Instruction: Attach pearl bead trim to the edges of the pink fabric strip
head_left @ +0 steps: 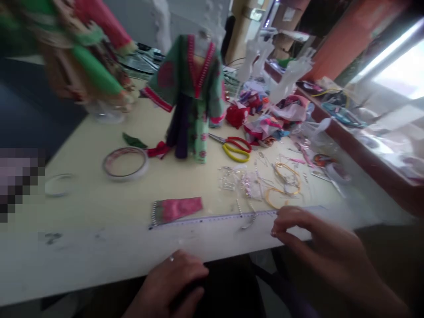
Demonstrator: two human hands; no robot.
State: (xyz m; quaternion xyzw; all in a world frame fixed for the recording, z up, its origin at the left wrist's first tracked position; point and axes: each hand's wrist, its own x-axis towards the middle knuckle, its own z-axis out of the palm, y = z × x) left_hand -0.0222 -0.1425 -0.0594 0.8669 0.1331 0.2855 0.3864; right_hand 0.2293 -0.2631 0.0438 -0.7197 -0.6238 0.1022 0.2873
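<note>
My right hand is over the right front of the table, thumb and index fingertips pinched together. Whatever lies between them is too small to make out. Low at the front edge, my left hand curls loosely, thumb apart from the fingers, with nothing visible in it. A shiny spot shows on one of its fingers. Between and beyond the hands lies a small pink cloth piece with a beaded green end, touching a long ruler. A bead strand crosses the ruler near my right hand. Orange cord loops just beyond that hand.
Red-and-yellow-handled scissors lie behind silvery comb-like pieces. A small green robe stands upright at the back, near a tape roll. Fabric scraps heap at the back right. Another dressed figure is at the left.
</note>
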